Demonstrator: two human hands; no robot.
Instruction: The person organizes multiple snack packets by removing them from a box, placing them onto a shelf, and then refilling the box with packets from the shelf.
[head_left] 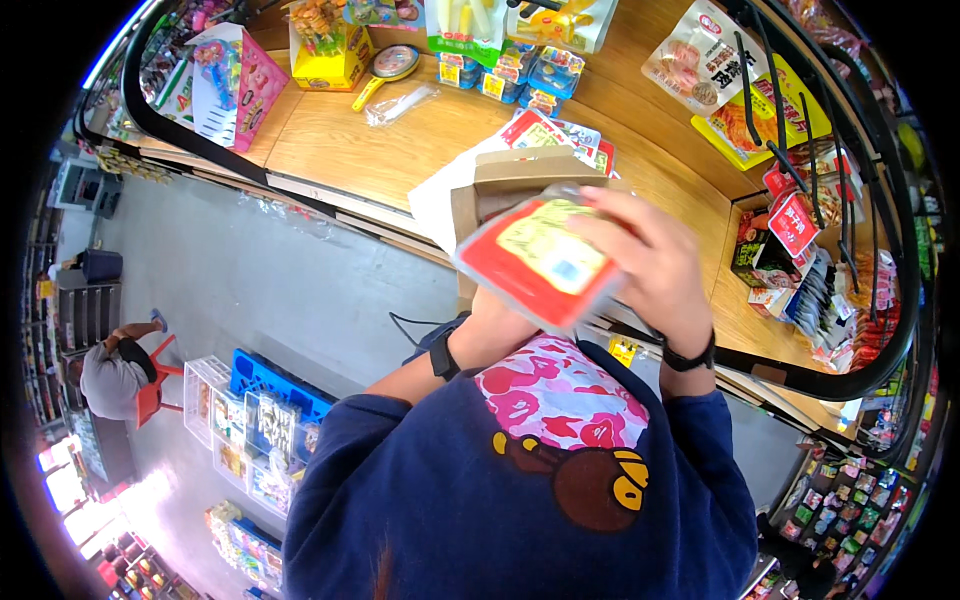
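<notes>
My right hand (655, 255) is closed on a flat plastic food packet (540, 250), red with a pale yellow panel, tilted in front of my chest. Its fingers lie over the packet's upper right side. Close below the packet is my left hand (497, 322); the packet hides its fingers, so I cannot tell what they hold. Just behind the packet, an opened brown cardboard box (535, 170) stands at the shelf's edge, its inside mostly covered. Past the box, several similar red-and-white packets (535, 128) lie on the wooden shelf.
The wooden shelf (320, 140) curves ahead under a black metal rail (200, 143). Hanging snack bags (705, 60) and black hooks (770, 150) stand at right. A paddle-shaped toy (390, 68) lies at left. Behind on the floor are crates (255, 430) and a seated person (112, 375).
</notes>
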